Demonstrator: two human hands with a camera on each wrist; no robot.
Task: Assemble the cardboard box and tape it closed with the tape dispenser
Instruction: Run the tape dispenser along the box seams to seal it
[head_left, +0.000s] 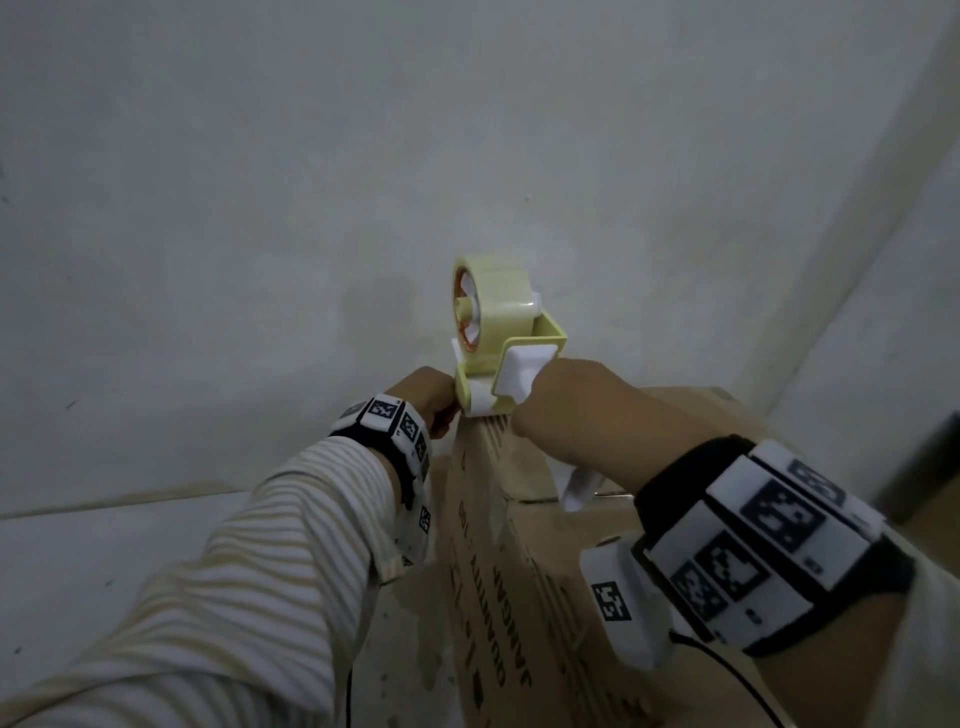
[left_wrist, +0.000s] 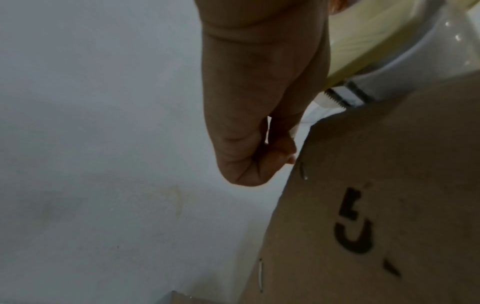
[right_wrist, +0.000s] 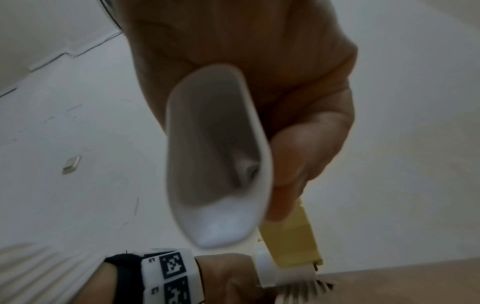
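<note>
A brown printed cardboard box stands in front of me, with a glossy strip of tape down its top. The yellow tape dispenser is tilted up at the box's far top edge, its serrated blade on the cardboard. My right hand grips the dispenser's white hollow handle, fingers curled round it. My left hand sits just left of the blade at the box's corner. Its fingers are curled and pinch what looks like the loose tape end.
A pale wall rises close behind the box, and a second wall closes in at the right. Pale floor lies to the left of the box. Metal staples run along the box's side seam.
</note>
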